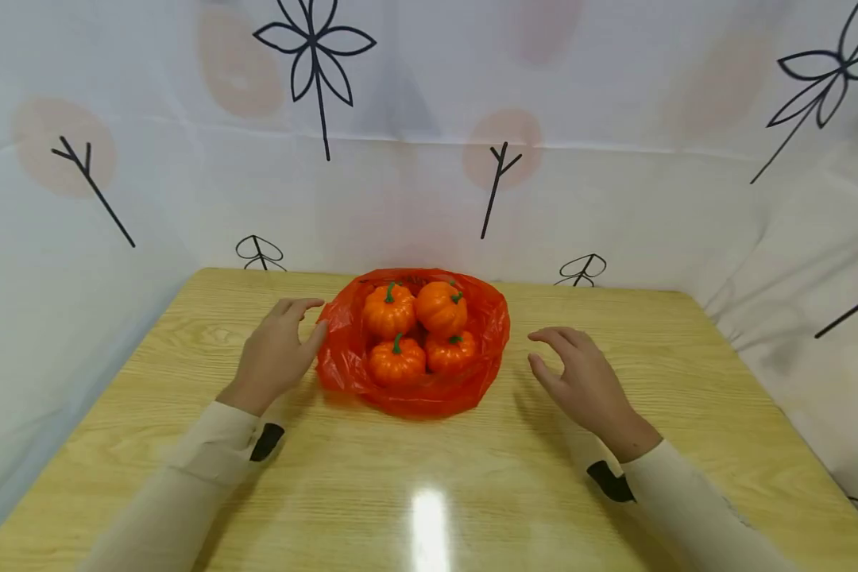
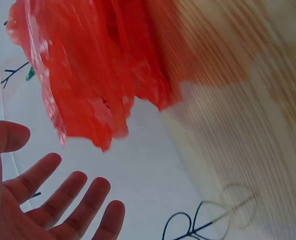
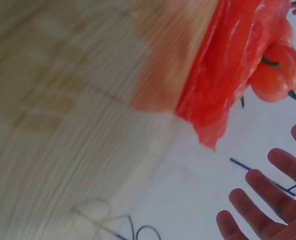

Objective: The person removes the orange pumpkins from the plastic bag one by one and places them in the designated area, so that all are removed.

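A red plastic bag (image 1: 343,349) sits on the table with its mouth spread wide. Several small orange pumpkins (image 1: 397,362) with green stems lie inside it. My left hand (image 1: 275,349) is at the bag's left side, fingertips right by its rim, holding nothing. In the left wrist view, the spread fingers (image 2: 88,200) show beside the crumpled bag (image 2: 88,70). To the right of the bag, my right hand (image 1: 582,381) hovers a little apart, its fingers loosely bent around nothing. From the right wrist, a pumpkin (image 3: 278,72) shows past the bag's edge.
The wooden table (image 1: 329,492) carries a bright light reflection near its front. Behind and at both sides hangs a white cloth (image 1: 400,199) with black line flowers and pale pink spots. A dark patch (image 1: 267,442) shows at the left cuff.
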Tool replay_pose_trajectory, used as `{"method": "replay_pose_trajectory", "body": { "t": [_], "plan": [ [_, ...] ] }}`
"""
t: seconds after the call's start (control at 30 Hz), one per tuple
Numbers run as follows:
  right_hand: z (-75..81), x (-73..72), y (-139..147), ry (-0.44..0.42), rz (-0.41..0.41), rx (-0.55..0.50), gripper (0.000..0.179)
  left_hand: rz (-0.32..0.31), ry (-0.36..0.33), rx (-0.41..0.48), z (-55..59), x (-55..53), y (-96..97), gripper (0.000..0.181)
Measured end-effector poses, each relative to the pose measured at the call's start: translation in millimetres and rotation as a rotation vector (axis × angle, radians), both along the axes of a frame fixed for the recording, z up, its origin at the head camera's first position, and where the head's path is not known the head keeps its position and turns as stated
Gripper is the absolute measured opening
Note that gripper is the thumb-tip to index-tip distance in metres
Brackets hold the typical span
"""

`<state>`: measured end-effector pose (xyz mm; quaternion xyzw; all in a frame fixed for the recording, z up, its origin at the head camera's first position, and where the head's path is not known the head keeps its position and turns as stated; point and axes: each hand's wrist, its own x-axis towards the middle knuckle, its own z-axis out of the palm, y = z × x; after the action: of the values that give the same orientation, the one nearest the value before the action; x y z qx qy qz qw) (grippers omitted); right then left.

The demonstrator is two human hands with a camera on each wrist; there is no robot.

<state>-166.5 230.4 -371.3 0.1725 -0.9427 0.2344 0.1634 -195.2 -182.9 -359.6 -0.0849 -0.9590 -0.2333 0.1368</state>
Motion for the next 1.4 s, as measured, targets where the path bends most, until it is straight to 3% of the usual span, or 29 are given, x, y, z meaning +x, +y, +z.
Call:
{"method": "replay_pose_trajectory", "body": {
  "t": [0.13, 0.37, 0.53, 0.67, 0.87, 1.13, 1.4],
  "plan": [
    [0.5, -4.3, -18.5, -0.014, 0.004, -0.106, 0.031, 0.023, -0.020, 0.075, -6.5, -0.7, 10.4, 0.040],
    [9.6, -21.5, -47.0, -0.052, 0.039, -0.291, 0.046, 0.021, -0.078, 0.174, -10.5, -2.2, 11.9, 0.036],
    [14.2, -37.8, -59.8, -0.103, 0.064, -0.424, 0.055, 0.008, -0.101, 0.204, -11.6, -6.0, 9.5, 0.033],
    [13.9, -44.8, -66.8, -0.143, 0.076, -0.488, 0.061, 0.012, -0.122, 0.216, -18.6, -7.5, 8.6, 0.031],
    [13.2, -51.8, -78.2, -0.225, 0.098, -0.535, 0.068, -0.013, -0.170, 0.262, -27.2, -8.2, 7.2, 0.031],
    [4.3, -57.2, -84.8, -0.317, 0.148, -0.505, 0.076, -0.071, -0.330, 0.316, -33.7, -11.2, -0.1, 0.039],
    [0.8, -61.2, -86.1, -0.391, 0.175, -0.507, 0.079, -0.123, -0.424, 0.372, -42.6, -19.1, -12.7, 0.039]
  ]
}}
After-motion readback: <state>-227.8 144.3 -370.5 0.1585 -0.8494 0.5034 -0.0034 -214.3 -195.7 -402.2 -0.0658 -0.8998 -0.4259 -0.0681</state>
